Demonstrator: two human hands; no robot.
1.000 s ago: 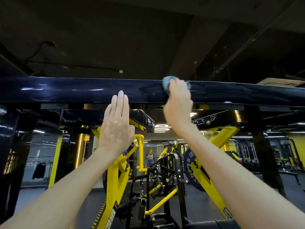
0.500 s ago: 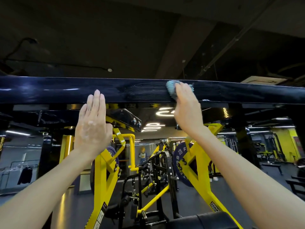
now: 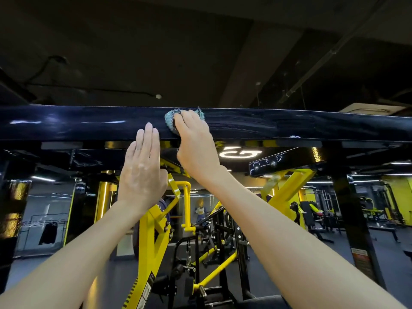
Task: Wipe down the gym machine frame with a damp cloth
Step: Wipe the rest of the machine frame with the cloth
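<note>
A glossy black top beam of the gym machine frame [image 3: 289, 124] runs across the whole view above eye level. My right hand [image 3: 196, 148] presses a blue-green cloth [image 3: 170, 120] against the beam's front face, fingers curled over it. Wet streaks show on the beam to the right of the cloth. My left hand [image 3: 142, 170] is raised just left of the right hand, fingers straight and together, fingertips at the beam's lower edge; it holds nothing.
Below the beam hang black brackets [image 3: 283, 162] and yellow lever arms [image 3: 156, 230] of the machine. A black upright post [image 3: 352, 219] stands at the right, another at the far left [image 3: 11, 208]. More gym equipment fills the room behind.
My right hand has slid the cloth to the left along the beam, leaving wet streaks to its right. The left hand now sits close beside the right hand.
</note>
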